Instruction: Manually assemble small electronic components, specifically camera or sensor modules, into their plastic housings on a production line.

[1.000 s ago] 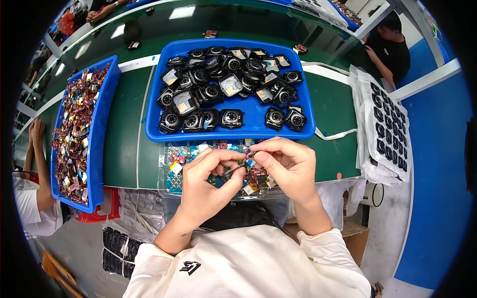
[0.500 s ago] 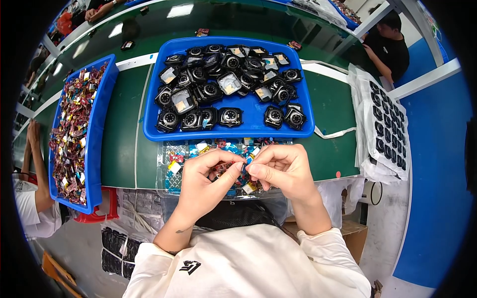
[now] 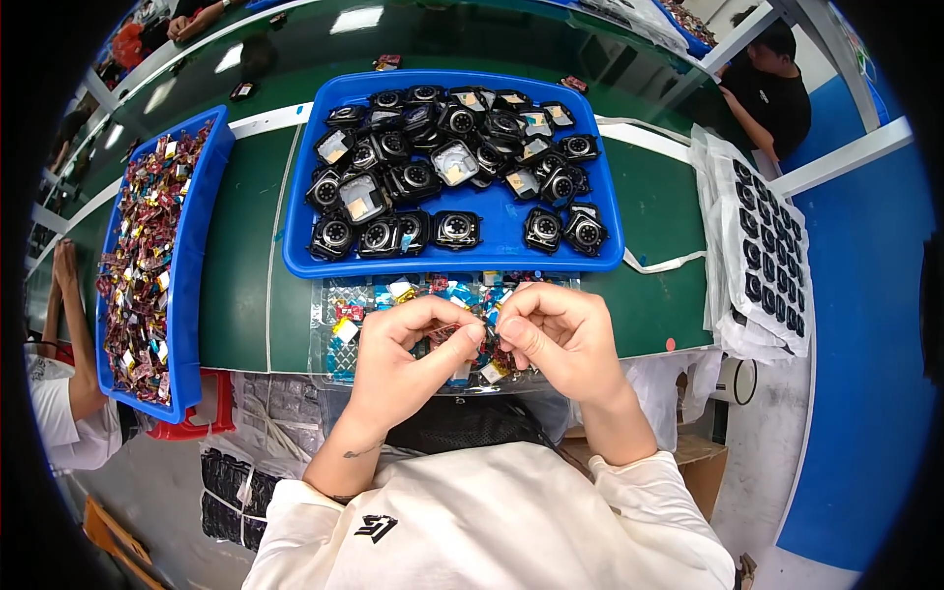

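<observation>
My left hand is pinched around a small reddish circuit board, mostly hidden behind the fingers. Close on its right, my right hand has thumb and forefinger pressed together; whatever is between them is too small or hidden to make out. A narrow gap separates the two sets of fingertips. Beneath both hands lies a clear plastic tray strewn with small red boards, blue film bits and yellow-and-white parts. Just beyond stands a blue bin of black watch cases, several with round sensor backs facing up.
At left, a long blue bin is heaped with small red boards. Stacked white trays of black watch parts stand at right. A dark green belt runs behind, carrying a few loose pieces. Other people sit at left and far right.
My fingertips have drawn slightly apart, the right hand shifting a little to the right. On the belt behind, the loose pieces have moved left.
</observation>
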{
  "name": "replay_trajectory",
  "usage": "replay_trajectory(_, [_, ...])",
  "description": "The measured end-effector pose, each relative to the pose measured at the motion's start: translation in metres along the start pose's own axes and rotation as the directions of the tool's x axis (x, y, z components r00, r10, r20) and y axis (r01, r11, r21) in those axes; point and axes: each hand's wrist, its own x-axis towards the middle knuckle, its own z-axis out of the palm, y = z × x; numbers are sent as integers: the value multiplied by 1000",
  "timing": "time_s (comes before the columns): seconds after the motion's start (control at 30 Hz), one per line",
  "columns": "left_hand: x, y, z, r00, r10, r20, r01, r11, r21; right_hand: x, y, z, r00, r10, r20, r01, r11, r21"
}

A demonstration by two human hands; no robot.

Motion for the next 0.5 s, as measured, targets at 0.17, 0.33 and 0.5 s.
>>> replay_trajectory(0.17, [0,4,-5,985,-80,151,118,959,-258,5,8,-1,989,-64,-134,63,998,-14])
replay_trajectory(0.33, [1,1,-6,1000,27,-7,-28,956,-293,13,-1,-13,923,-377,-74,198,633,-748])
replay_trajectory(0.5, [2,-10,-13,986,115,-123,-145,949,-279,24,-7,-26,915,-386,119,281,398,-873])
